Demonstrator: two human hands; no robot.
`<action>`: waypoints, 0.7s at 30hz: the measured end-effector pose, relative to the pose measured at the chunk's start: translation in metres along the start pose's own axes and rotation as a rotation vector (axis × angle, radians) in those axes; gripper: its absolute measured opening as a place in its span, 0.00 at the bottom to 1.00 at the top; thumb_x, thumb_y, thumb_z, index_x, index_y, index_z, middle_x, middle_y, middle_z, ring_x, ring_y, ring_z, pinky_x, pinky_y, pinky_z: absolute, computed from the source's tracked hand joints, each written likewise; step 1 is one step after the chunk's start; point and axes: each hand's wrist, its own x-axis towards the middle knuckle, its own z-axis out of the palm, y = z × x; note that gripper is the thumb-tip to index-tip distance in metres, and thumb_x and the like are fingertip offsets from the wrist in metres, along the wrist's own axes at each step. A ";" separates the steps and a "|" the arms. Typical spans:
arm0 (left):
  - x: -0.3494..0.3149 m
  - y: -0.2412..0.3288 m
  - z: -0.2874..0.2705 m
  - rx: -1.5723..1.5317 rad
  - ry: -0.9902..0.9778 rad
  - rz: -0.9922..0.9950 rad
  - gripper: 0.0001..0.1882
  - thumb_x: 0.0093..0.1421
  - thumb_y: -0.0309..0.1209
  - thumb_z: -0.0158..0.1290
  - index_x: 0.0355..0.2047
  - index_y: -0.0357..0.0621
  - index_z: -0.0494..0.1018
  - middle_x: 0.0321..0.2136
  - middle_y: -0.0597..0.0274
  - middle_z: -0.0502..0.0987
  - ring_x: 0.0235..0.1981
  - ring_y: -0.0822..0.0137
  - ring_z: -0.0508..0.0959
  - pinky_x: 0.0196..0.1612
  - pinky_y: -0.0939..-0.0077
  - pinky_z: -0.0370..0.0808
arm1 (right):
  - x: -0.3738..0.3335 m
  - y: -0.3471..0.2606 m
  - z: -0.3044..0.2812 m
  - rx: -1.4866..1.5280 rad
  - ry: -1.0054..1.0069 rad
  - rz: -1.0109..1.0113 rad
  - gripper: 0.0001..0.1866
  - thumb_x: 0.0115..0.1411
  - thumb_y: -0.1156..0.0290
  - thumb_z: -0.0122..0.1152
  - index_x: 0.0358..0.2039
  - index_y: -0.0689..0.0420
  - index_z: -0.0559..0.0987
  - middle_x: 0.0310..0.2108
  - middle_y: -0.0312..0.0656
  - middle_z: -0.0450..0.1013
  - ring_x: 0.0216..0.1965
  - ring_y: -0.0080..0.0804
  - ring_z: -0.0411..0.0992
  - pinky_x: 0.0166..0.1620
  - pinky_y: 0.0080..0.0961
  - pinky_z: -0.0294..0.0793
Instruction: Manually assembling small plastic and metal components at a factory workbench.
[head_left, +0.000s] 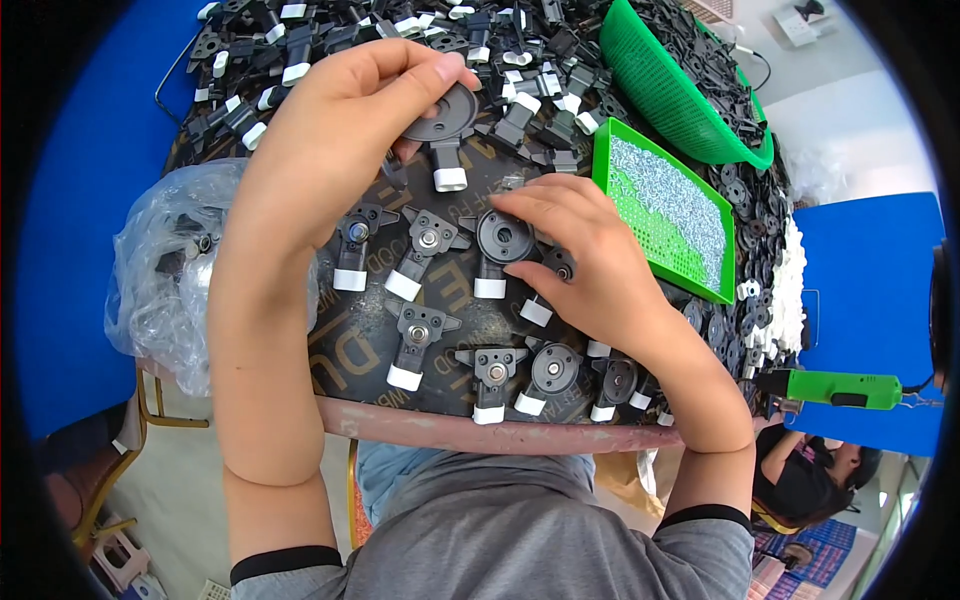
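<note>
My left hand (365, 105) is closed at the far side of the table, pinching a black plastic part with a round disc and a white tip (447, 150). Its fingers cover part of the disc's rim. Lower and to the right, my right hand (595, 250) has thumb and fingers curved around the edge of a black round disc (503, 238). That disc sits on a black body with a white end (490, 288). Similar black bodies with three-armed heads and metal centres, such as this bracket (428, 240), lie around both hands. Several others (553, 370) line the near edge.
Loose black parts with white tips (520, 110) heap along the far side. A green basket (640, 75) of black pieces and a green tray (728, 265) of small metal pieces stand right. A green-handled tool (845, 390) lies beyond; a plastic bag (170, 250) sits left.
</note>
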 end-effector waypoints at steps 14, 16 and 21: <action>0.000 -0.014 0.003 0.137 -0.220 -0.049 0.09 0.62 0.29 0.55 0.40 0.37 0.74 0.31 0.67 0.79 0.32 0.83 0.75 0.30 0.90 0.67 | 0.002 0.003 0.002 0.123 -0.089 0.145 0.29 0.38 0.78 0.74 0.45 0.55 0.78 0.43 0.39 0.75 0.50 0.41 0.68 0.52 0.33 0.71; 0.000 -0.013 0.003 0.186 -0.210 -0.088 0.08 0.61 0.29 0.56 0.37 0.37 0.73 0.31 0.66 0.79 0.30 0.82 0.74 0.31 0.88 0.68 | 0.004 0.003 0.001 0.121 -0.096 0.152 0.28 0.38 0.78 0.74 0.45 0.55 0.78 0.43 0.39 0.75 0.50 0.41 0.68 0.52 0.33 0.71; 0.000 -0.012 0.003 0.221 -0.206 -0.117 0.08 0.60 0.29 0.57 0.35 0.37 0.73 0.29 0.68 0.78 0.29 0.82 0.73 0.32 0.86 0.69 | 0.005 0.004 0.000 0.151 -0.129 0.199 0.28 0.40 0.78 0.74 0.46 0.55 0.78 0.44 0.40 0.75 0.50 0.41 0.68 0.54 0.34 0.70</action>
